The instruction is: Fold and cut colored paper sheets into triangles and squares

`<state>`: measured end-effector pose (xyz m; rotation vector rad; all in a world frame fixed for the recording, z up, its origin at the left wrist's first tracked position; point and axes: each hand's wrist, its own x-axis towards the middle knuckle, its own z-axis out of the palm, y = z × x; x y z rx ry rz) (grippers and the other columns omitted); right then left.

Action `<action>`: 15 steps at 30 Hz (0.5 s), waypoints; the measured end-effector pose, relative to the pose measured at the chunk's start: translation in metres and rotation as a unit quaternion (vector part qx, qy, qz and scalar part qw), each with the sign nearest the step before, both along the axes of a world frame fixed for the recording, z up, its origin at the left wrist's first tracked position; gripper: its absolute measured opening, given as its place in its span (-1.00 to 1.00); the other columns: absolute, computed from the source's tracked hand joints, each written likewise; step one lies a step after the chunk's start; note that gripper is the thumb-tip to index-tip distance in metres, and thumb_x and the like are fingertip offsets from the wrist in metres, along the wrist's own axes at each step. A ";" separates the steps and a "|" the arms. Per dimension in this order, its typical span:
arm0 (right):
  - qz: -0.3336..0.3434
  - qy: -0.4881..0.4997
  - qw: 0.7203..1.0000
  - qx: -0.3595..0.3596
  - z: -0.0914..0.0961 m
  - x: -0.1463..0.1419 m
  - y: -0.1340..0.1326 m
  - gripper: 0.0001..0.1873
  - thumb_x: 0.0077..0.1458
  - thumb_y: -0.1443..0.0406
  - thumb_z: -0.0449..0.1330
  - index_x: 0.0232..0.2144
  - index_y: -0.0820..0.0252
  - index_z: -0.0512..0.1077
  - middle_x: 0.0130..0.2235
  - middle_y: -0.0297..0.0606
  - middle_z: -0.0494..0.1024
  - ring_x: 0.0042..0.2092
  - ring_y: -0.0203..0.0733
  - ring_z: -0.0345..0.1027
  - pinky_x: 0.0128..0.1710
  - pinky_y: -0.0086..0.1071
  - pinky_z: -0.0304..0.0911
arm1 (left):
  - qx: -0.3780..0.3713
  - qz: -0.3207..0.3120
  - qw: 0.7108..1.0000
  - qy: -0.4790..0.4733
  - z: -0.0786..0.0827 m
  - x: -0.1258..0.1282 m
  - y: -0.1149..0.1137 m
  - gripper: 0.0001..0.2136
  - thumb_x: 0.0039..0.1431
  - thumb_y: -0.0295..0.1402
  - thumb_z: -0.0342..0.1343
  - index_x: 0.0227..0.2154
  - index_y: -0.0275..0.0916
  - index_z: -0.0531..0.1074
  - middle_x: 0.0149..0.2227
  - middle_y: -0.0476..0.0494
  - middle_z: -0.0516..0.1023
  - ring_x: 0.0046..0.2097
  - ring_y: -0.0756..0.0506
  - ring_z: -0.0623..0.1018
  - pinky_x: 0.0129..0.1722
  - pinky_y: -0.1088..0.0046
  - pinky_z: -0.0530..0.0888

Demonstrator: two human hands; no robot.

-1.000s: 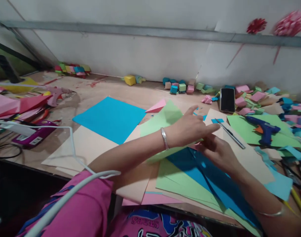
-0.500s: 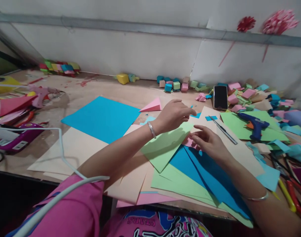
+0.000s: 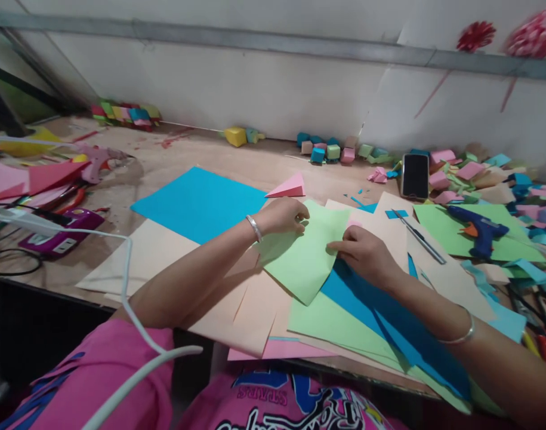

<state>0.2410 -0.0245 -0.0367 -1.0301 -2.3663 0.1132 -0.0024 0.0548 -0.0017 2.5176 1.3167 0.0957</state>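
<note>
A light green sheet of paper [image 3: 306, 260] lies bent between my hands, its right side raised. My right hand [image 3: 364, 251] pinches its right edge between thumb and fingers. At the sheet's upper left, my left hand [image 3: 284, 218] is closed, with curled fingers against the paper; the exact fingertip contact is partly hidden. Blue paper [image 3: 357, 298] and more light green paper [image 3: 326, 331] lie beneath and to the right. Beyond my left hand are a large blue sheet [image 3: 201, 203] and a folded pink paper piece [image 3: 288, 186].
A craft knife [image 3: 420, 239] lies on peach paper at right, near a blue glue gun [image 3: 478, 230] and a phone [image 3: 415, 176]. Paper cubes [image 3: 333, 152] line the wall. A white cable [image 3: 127, 280] crosses at left, near a pink glue gun [image 3: 98, 164].
My right hand has closed on the green sheet's right edge. My left hand has moved left and down onto the sheet, its fingers now curled. The sheet has lifted and bent; the view shifted slightly.
</note>
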 end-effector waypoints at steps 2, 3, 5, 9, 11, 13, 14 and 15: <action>-0.011 -0.054 0.997 0.059 0.002 0.001 -0.003 -0.70 0.24 0.40 0.05 -0.33 0.15 0.59 -0.50 -0.25 0.35 -0.43 -0.24 0.16 -0.46 -0.31 0.04 | 0.008 0.001 1.000 -0.003 0.004 -0.001 -0.004 -0.73 0.07 -0.28 0.26 -0.15 -0.21 0.56 -0.16 -0.09 0.64 -0.15 -0.09 0.57 -0.32 0.52 0.36; -0.009 -0.073 0.994 0.082 0.003 0.004 -0.006 -0.71 0.23 0.41 0.06 -0.32 0.16 0.59 -0.51 -0.26 0.35 -0.43 -0.23 0.14 -0.44 -0.29 0.00 | 0.014 0.000 1.000 -0.005 0.007 -0.003 -0.007 -0.74 0.11 -0.29 0.22 -0.13 -0.21 0.56 -0.13 -0.11 0.63 -0.12 -0.10 0.56 -0.29 0.51 0.36; -0.006 -0.122 0.980 0.159 0.008 0.018 -0.015 -0.77 0.22 0.42 0.10 -0.24 0.17 0.57 -0.51 -0.28 0.36 -0.42 -0.23 0.12 -0.42 -0.28 -0.02 | 0.032 -0.004 0.999 -0.011 0.015 -0.007 -0.015 -0.75 0.17 -0.32 0.16 -0.11 -0.23 0.54 -0.08 -0.14 0.61 -0.07 -0.11 0.54 -0.24 0.49 0.36; -0.038 -0.180 0.947 0.265 0.009 0.057 -0.037 -0.82 0.19 0.40 0.16 -0.22 0.19 0.55 -0.52 -0.30 0.38 -0.42 -0.22 0.11 -0.40 -0.28 -0.02 | 0.060 -0.010 0.998 -0.028 0.023 -0.013 -0.030 -0.78 0.23 -0.32 0.08 -0.14 -0.24 0.54 -0.14 -0.15 0.61 -0.15 -0.09 0.54 -0.31 0.49 0.33; -0.074 -0.205 0.945 0.242 0.004 0.073 -0.050 -0.81 0.22 0.38 0.12 -0.24 0.16 0.56 -0.52 -0.29 0.38 -0.42 -0.21 0.12 -0.39 -0.27 0.00 | 0.081 -0.013 0.996 -0.033 0.022 -0.012 -0.035 -0.81 0.22 -0.31 0.10 -0.20 -0.25 0.55 -0.23 -0.15 0.61 -0.23 -0.07 0.53 -0.37 0.49 0.30; -0.107 -0.229 0.948 0.194 -0.004 0.085 -0.061 -0.76 0.24 0.36 0.08 -0.25 0.13 0.56 -0.51 -0.27 0.38 -0.41 -0.20 0.14 -0.38 -0.26 0.00 | 0.095 -0.043 0.994 -0.039 0.018 -0.009 -0.042 -0.86 0.19 -0.34 0.14 -0.28 -0.24 0.56 -0.28 -0.14 0.60 -0.26 -0.07 0.52 -0.37 0.48 0.30; -0.120 -0.234 0.950 0.168 -0.007 0.089 -0.066 -0.75 0.25 0.36 0.06 -0.25 0.13 0.56 -0.50 -0.25 0.39 -0.41 -0.19 0.15 -0.37 -0.26 0.01 | 0.094 -0.072 0.992 -0.047 0.015 -0.006 -0.046 -0.88 0.19 -0.36 0.15 -0.30 -0.24 0.56 -0.28 -0.14 0.58 -0.26 -0.07 0.52 -0.34 0.47 0.32; -0.131 -0.233 0.953 0.143 -0.011 0.093 -0.069 -0.74 0.25 0.35 0.05 -0.25 0.12 0.56 -0.49 -0.24 0.40 -0.41 -0.18 0.16 -0.37 -0.25 0.01 | 0.089 -0.104 0.989 -0.061 0.013 -0.002 -0.051 -0.89 0.21 -0.38 0.13 -0.30 -0.24 0.56 -0.26 -0.14 0.57 -0.25 -0.07 0.52 -0.31 0.46 0.34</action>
